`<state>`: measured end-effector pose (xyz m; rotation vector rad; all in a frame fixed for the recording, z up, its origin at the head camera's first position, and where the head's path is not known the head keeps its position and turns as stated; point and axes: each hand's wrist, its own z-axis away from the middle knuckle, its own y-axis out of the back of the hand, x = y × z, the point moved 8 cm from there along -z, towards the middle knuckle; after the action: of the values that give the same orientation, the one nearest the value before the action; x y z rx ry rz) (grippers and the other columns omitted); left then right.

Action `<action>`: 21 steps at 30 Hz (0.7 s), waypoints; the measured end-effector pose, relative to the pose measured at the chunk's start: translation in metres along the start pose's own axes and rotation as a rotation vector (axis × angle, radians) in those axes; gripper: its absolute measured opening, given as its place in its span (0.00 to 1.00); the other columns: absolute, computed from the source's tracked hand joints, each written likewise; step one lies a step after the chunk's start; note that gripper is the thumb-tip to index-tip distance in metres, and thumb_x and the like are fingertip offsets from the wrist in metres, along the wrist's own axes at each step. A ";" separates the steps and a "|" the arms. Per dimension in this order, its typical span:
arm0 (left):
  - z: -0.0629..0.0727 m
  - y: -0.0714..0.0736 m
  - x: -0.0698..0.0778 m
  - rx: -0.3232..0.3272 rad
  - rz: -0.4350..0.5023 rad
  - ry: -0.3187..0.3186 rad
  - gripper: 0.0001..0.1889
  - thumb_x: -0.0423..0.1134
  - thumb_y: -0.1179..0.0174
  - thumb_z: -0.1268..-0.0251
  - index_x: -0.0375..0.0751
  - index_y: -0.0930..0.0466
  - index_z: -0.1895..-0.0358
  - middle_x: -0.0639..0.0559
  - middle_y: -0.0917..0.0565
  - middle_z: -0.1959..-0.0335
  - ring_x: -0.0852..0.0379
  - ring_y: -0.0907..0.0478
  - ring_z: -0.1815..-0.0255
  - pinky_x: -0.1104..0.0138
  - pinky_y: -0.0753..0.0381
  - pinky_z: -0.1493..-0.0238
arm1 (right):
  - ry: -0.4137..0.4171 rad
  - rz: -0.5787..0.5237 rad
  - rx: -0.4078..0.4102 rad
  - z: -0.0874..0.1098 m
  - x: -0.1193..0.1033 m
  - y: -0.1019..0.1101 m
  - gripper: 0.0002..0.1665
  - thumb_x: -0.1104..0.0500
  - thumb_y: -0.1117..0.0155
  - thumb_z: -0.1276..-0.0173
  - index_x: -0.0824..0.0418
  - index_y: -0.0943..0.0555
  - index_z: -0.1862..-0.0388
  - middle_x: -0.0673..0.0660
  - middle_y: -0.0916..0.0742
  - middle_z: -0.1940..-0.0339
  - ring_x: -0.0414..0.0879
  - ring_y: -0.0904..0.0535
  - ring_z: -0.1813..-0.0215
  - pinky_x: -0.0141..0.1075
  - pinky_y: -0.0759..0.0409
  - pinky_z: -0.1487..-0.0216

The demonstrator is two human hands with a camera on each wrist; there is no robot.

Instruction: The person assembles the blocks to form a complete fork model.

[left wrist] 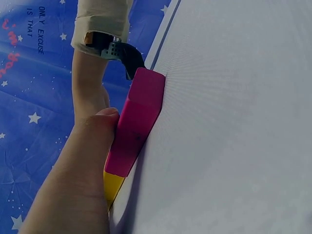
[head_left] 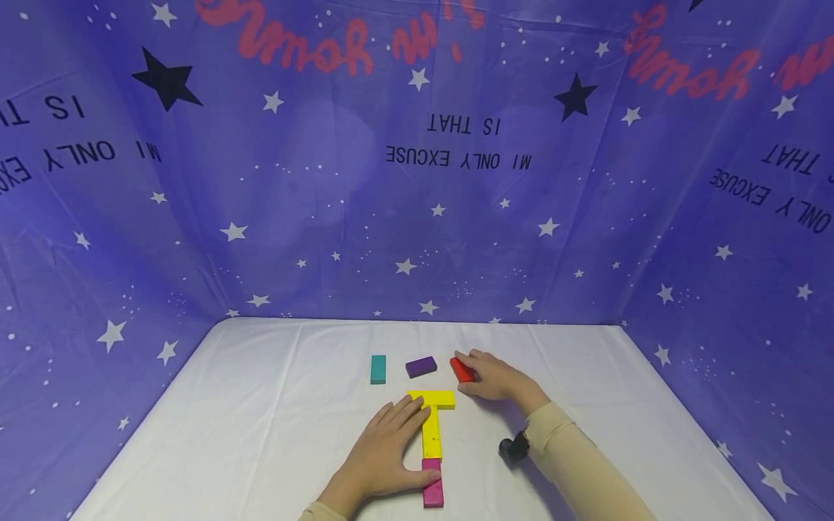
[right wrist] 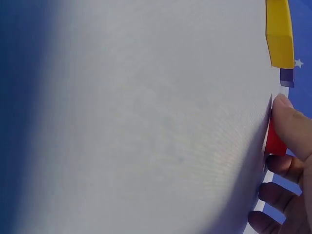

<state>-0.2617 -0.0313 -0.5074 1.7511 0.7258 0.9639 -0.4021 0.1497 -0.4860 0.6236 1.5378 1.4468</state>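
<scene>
Two yellow blocks form a T: one yellow block point(head_left: 438, 399) lies crosswise, and the other yellow block point(head_left: 431, 438) runs from it toward the front. A magenta block point(head_left: 433, 496) continues that stem at its near end. My left hand point(head_left: 387, 449) lies along the left side with fingers extended, fingertips on the crosswise block and thumb on the magenta block point(left wrist: 134, 126). At the back right, my right hand point(head_left: 493, 376) pinches a red block point(head_left: 461, 370) between thumb and fingers. The right wrist view shows the thumb over the red block point(right wrist: 276, 139).
A purple block point(head_left: 421, 367) lies behind the T, and a teal block point(head_left: 378, 369) lies to its left. All are on a white-covered table point(head_left: 260, 434). A purple-blue star-printed curtain point(head_left: 417, 217) encloses the back and sides. A black wrist camera point(head_left: 513, 450) hangs under the right sleeve.
</scene>
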 end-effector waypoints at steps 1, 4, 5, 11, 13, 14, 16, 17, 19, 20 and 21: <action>0.000 0.000 0.000 -0.002 0.000 0.001 0.50 0.83 0.55 0.48 0.60 0.40 0.24 0.61 0.41 0.21 0.56 0.47 0.19 0.49 0.44 0.21 | 0.000 0.000 0.010 0.000 0.000 0.001 0.44 0.44 0.31 0.35 0.52 0.35 0.23 0.57 0.21 0.46 0.45 0.26 0.52 0.46 0.21 0.40; 0.000 0.000 0.000 -0.009 0.004 0.005 0.51 0.83 0.55 0.49 0.60 0.40 0.24 0.61 0.42 0.20 0.56 0.48 0.19 0.49 0.44 0.21 | -0.001 0.006 0.037 0.000 -0.001 0.004 0.44 0.43 0.30 0.36 0.53 0.33 0.25 0.57 0.22 0.40 0.48 0.26 0.46 0.48 0.23 0.35; 0.000 0.000 0.000 -0.012 0.006 0.007 0.51 0.83 0.54 0.49 0.60 0.40 0.24 0.61 0.42 0.20 0.56 0.48 0.19 0.49 0.44 0.21 | -0.004 0.010 0.045 0.000 -0.001 0.004 0.44 0.42 0.30 0.37 0.53 0.33 0.25 0.57 0.23 0.37 0.49 0.26 0.42 0.49 0.24 0.32; 0.000 0.001 0.001 -0.003 0.013 0.004 0.51 0.83 0.54 0.49 0.60 0.40 0.24 0.61 0.41 0.21 0.56 0.47 0.19 0.49 0.44 0.21 | -0.005 0.001 0.071 0.002 0.000 0.005 0.45 0.38 0.34 0.35 0.52 0.35 0.23 0.54 0.29 0.24 0.56 0.33 0.26 0.54 0.33 0.25; 0.000 0.002 0.001 -0.001 0.015 0.000 0.51 0.83 0.54 0.49 0.59 0.39 0.24 0.60 0.41 0.21 0.55 0.47 0.19 0.48 0.44 0.21 | 0.002 -0.006 0.067 0.003 0.001 0.004 0.43 0.39 0.36 0.33 0.51 0.35 0.23 0.54 0.29 0.24 0.57 0.34 0.25 0.55 0.35 0.25; 0.000 0.002 0.001 -0.002 0.017 -0.001 0.51 0.83 0.54 0.49 0.59 0.39 0.24 0.60 0.41 0.21 0.55 0.47 0.19 0.48 0.44 0.21 | 0.005 -0.011 0.064 0.003 0.002 0.004 0.42 0.40 0.36 0.32 0.50 0.35 0.23 0.54 0.29 0.24 0.58 0.34 0.25 0.56 0.35 0.24; -0.001 0.003 0.002 -0.001 0.017 -0.003 0.51 0.83 0.54 0.48 0.59 0.39 0.24 0.59 0.40 0.21 0.54 0.46 0.19 0.47 0.44 0.21 | 0.010 -0.008 0.054 0.003 0.002 0.003 0.40 0.41 0.37 0.31 0.49 0.35 0.23 0.53 0.29 0.24 0.59 0.35 0.24 0.57 0.37 0.24; -0.001 0.003 0.002 -0.001 0.019 -0.004 0.50 0.83 0.55 0.48 0.58 0.39 0.24 0.59 0.40 0.21 0.54 0.46 0.19 0.47 0.44 0.21 | 0.011 -0.008 0.052 0.003 0.003 0.003 0.39 0.41 0.37 0.31 0.49 0.34 0.24 0.53 0.29 0.24 0.60 0.36 0.24 0.57 0.38 0.24; -0.001 0.003 0.002 -0.003 0.020 -0.003 0.50 0.83 0.55 0.48 0.58 0.39 0.24 0.59 0.40 0.21 0.54 0.46 0.19 0.47 0.44 0.21 | 0.013 -0.015 0.055 0.003 0.003 0.003 0.38 0.42 0.37 0.31 0.49 0.33 0.25 0.53 0.28 0.25 0.61 0.35 0.24 0.58 0.37 0.24; -0.001 0.003 0.002 -0.004 0.024 -0.003 0.50 0.83 0.55 0.48 0.58 0.39 0.24 0.59 0.40 0.21 0.54 0.46 0.19 0.47 0.44 0.21 | 0.013 -0.010 0.054 0.003 0.003 0.003 0.38 0.41 0.37 0.31 0.49 0.32 0.25 0.53 0.28 0.25 0.60 0.35 0.24 0.57 0.37 0.24; -0.001 0.003 0.002 -0.005 0.028 -0.002 0.50 0.83 0.55 0.48 0.58 0.38 0.24 0.59 0.40 0.21 0.54 0.46 0.19 0.47 0.44 0.21 | 0.017 -0.008 0.056 0.003 0.002 0.003 0.38 0.41 0.36 0.31 0.49 0.32 0.25 0.54 0.27 0.25 0.60 0.35 0.25 0.57 0.36 0.25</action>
<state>-0.2613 -0.0307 -0.5037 1.7618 0.6985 0.9818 -0.4009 0.1540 -0.4838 0.6394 1.5970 1.4096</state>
